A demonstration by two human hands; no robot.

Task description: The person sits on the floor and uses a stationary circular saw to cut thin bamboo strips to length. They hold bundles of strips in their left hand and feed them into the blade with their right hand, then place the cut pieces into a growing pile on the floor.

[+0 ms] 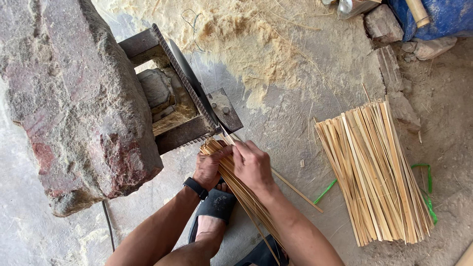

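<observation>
My left hand (209, 166), with a black watch on its wrist, grips a bundle of thin bamboo strips (240, 189) near its upper end. My right hand (252, 165) lies over the same bundle and pinches a strip at its top. The strip ends sit right at the tip of a dark metal blade (194, 83) fixed in a rusty iron frame (170, 125). The bundle runs down between my forearms toward my black sandal (217, 204).
A large reddish rock (74, 98) weighs down the frame at left. A stack of split bamboo strips (377, 172) lies on green cord (428, 189) at right. Sawdust (246, 39) covers the concrete beyond the blade. Stones and a blue container (438, 17) stand at top right.
</observation>
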